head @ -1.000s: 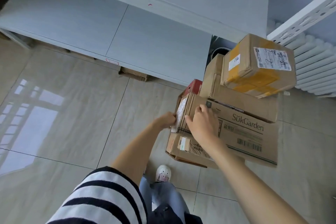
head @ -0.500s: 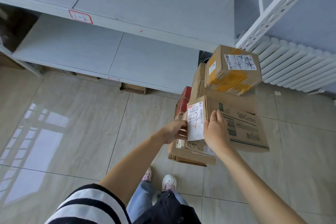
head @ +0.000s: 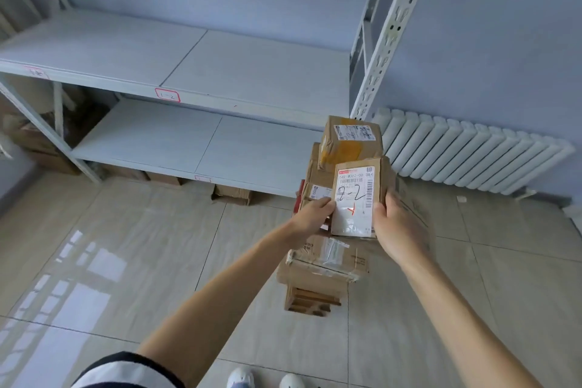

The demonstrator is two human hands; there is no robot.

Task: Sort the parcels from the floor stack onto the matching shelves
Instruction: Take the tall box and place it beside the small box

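A brown cardboard parcel (head: 357,186) is lifted off the floor stack, its white label with a handwritten "2-2" turned toward me. My left hand (head: 311,217) pinches its left edge and my right hand (head: 393,224) grips its right side. Under and behind it stands the floor stack (head: 321,274) of several cardboard boxes, with a yellow-taped parcel (head: 349,142) on top at the back. The white shelf unit (head: 252,79) stands to the left; a red-framed tag "1-2" (head: 167,95) sits on the front edge of its upper board.
A white radiator (head: 472,154) runs along the blue wall on the right. A perforated white upright (head: 387,41) rises beside the stack. Flattened boxes (head: 233,194) lie under the lowest shelf and more cartons (head: 34,135) sit at the far left. Tiled floor (head: 126,246) spreads to the left.
The parcel came up off the stack and was turned so its label faces me. My view tilted upward, bringing more of the shelves and the radiator into sight.
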